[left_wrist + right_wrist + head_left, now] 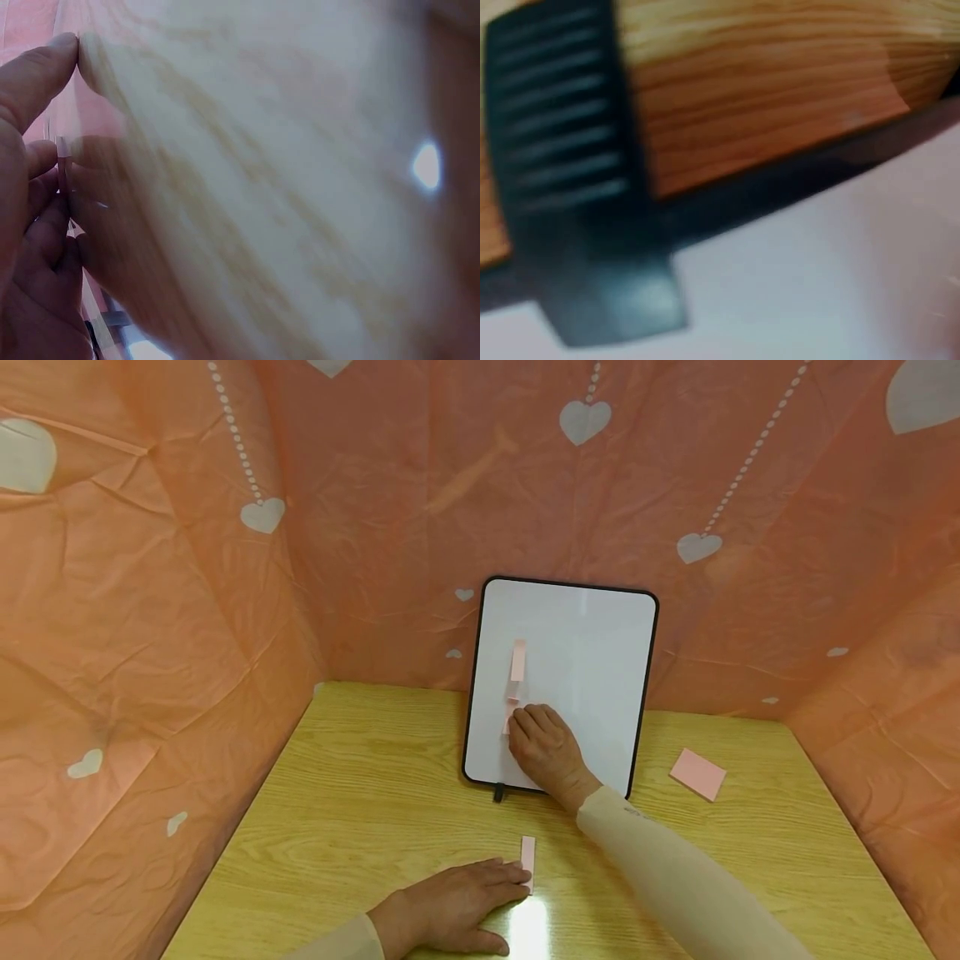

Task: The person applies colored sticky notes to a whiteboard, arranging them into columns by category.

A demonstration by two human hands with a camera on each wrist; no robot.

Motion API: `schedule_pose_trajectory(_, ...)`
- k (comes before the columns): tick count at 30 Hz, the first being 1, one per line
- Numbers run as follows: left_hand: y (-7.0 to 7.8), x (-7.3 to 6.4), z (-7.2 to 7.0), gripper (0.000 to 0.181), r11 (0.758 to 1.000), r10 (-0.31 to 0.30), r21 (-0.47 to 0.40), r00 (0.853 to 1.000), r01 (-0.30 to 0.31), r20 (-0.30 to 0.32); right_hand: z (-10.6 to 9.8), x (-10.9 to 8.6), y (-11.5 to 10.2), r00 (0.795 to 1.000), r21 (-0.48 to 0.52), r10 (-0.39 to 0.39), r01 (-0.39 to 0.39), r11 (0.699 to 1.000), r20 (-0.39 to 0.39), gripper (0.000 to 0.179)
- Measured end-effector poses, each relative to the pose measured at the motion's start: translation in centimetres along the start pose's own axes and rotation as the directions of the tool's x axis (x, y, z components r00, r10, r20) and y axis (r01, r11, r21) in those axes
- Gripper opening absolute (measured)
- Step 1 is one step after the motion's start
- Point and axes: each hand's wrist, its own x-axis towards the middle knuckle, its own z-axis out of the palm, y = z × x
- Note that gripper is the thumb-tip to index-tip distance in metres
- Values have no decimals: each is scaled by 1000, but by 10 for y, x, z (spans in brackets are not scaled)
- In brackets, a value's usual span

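Note:
A whiteboard [585, 652] with a black frame stands tilted at the back of the table. On its left side a narrow pink sticky note [518, 662] hangs upright. Just below it, a second pink sticky note [507, 718] is at the fingertips of my right hand [547, 750], which pinches it at the board with curled fingers. My left hand [461, 906] lies flat on the wood table, its straight fingertips over the lower part of a narrow pink sticky-note pad [528, 850]. In the left wrist view, the fingers [37, 82] rest along the glossy tabletop.
A larger pink sticky-note pad [697, 774] lies on the table [360, 777] right of the board. A black clip [498, 792], large in the right wrist view, sits on the board's lower edge. Orange cloth [375, 527] with white hearts encloses the back and sides.

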Motion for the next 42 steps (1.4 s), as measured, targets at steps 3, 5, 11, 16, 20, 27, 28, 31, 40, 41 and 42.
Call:
schedule_pose_trajectory(3, 0, 0, -1, 71, 1000, -2, 7, 1000, 2, 3, -2, -2, 0, 1000, -3, -9, 9, 1000, 20, 22)
schedule_pose_trajectory(5, 0, 0, -1, 71, 1000, -1, 13, 1000, 1, 4, -3, -3, 0, 999, -2, -12, 12, 1000, 36, 26)
schedule_pose_trajectory(11, 0, 0, -1, 71, 1000, -4, 13, 1000, 4, 5, -4, -3, 1, 998, 15, -29, 28, 999, 62, 18)
schedule_pose_trajectory(16, 0, 1, -1, 71, 1000, -5, 8, 1000, 5, 2, -4, -2, 2, 998, 5, -36, 36, 999, 56, 14)
schedule_pose_trajectory(20, 1, 2, 0, 71, 1000, -4, 16, 1000, 4, -1, -2, -2, 2, 998, 5, -36, 36, 999, 44, 12)
schedule_pose_trajectory(27, 4, 2, -2, 71, 998, -13, 61, 1000, 13, 8, -1, -3, 1, 999, -10, -46, 46, 999, 26, 16)
schedule_pose_trajectory(28, 4, 1, -3, 71, 997, -15, 70, 1000, 14, 9, -1, -3, 1, 999, -14, -46, 46, 999, 30, 17)
schedule_pose_trajectory(31, 6, 1, -4, 70, 995, -17, 97, 1000, 17, 3, 0, -3, 2, 999, -15, -46, 46, 999, 25, 18)
schedule_pose_trajectory(40, 4, 2, -3, 71, 983, 33, 182, 996, -18, -79, 0, -5, 2, 999, -8, -44, 45, 999, 15, 19)
schedule_pose_trajectory(41, 4, 2, -3, 70, 983, 30, 182, 996, -13, -87, 0, -5, 3, 999, -10, -46, 46, 999, 13, 19)
schedule_pose_trajectory(42, 3, 1, -3, 68, 984, 23, 177, 995, -5, -98, 0, -5, 2, 999, -11, -47, 47, 999, 14, 18)
